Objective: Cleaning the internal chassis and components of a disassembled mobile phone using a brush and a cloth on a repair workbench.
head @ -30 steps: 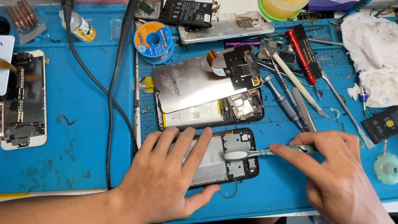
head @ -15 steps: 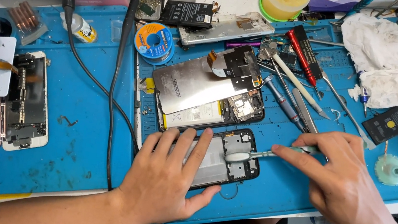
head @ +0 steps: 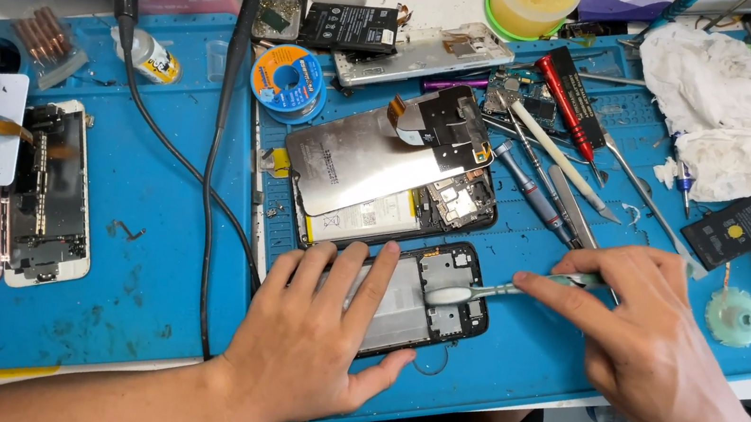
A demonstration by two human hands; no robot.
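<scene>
The blue work mat covers most of the desk, crowded with parts, and the work sits at its lower centre: an opened phone frame, black-rimmed, lying flat with its pale battery and bare boards facing up. The left hand lies palm-down over the frame's left half, fingers spread across the battery, pinning it to the mat; it presses rather than wraps, so its grip is a flat hold, not a closed one. The right hand, at the lower right of the frame, pinches the handle of a small brush between thumb and forefingers, its grip closed on that handle, with the whitish head resting on the frame's right half near the boards. To do this brushing well, I judge the strokes should be short and light, running away from the connectors rather than into them, with the holding hand kept firm so the frame does not skate on the mat. The bristles look soft, yet snagging a ribbon cable seems the chief risk. Just above lies a second opened phone with a silver panel propped over it; keeping the elbow low should spare it a knock. Screwdrivers lie near the right hand, upper right.
</scene>
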